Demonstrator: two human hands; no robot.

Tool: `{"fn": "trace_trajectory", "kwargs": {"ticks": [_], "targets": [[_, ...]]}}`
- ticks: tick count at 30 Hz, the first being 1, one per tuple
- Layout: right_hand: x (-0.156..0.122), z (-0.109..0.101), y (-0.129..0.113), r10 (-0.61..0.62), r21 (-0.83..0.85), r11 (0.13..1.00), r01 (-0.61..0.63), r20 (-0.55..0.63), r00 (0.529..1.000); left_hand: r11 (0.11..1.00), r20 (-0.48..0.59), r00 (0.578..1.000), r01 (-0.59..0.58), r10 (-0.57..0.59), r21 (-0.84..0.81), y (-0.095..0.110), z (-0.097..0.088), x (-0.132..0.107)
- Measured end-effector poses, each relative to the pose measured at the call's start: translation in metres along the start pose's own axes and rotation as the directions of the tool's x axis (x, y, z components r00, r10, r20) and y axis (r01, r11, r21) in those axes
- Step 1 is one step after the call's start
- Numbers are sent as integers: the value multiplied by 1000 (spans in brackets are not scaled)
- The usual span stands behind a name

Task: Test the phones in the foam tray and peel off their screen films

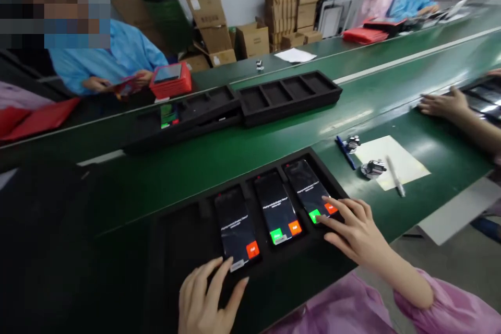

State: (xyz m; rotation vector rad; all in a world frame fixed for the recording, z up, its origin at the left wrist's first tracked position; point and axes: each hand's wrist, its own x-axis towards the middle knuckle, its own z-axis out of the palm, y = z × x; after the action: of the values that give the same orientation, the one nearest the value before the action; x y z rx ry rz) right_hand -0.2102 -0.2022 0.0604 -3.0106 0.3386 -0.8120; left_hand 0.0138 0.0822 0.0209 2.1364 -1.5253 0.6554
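Note:
A black foam tray [178, 235] lies in front of me on the green bench. Three phones with lit dark screens rest in its slots: a left phone [235, 224], a middle phone [273, 199] and a right phone [303, 185]. Green and orange-red buttons glow at the lower ends of the middle and right screens. On the left phone only the red one shows. My left hand [207, 295] is open, its fingertips at that phone's lower edge. With fingers apart, my right hand [356, 229] reaches over the right phone, a fingertip at the green button.
Across the bench stand another black tray [289, 94] and one holding a phone [169, 115]. To the right lie paper [409, 159], a white pen [395, 177], a blue pen [346, 152] and metal pieces [373, 168]. A co-worker's hand [446, 104] rests farther right.

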Motion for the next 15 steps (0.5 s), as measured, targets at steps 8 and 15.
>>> {"fn": "trace_trajectory", "kwargs": {"ticks": [8,15], "targets": [[38,26,-54,-158,210,967,146,39,987,995,59,996,61,-66,79,5,-11,-8],[49,13,-41,-149,270,950,157,-50,988,994,67,994,86,-91,69,6,-13,-6]]}}
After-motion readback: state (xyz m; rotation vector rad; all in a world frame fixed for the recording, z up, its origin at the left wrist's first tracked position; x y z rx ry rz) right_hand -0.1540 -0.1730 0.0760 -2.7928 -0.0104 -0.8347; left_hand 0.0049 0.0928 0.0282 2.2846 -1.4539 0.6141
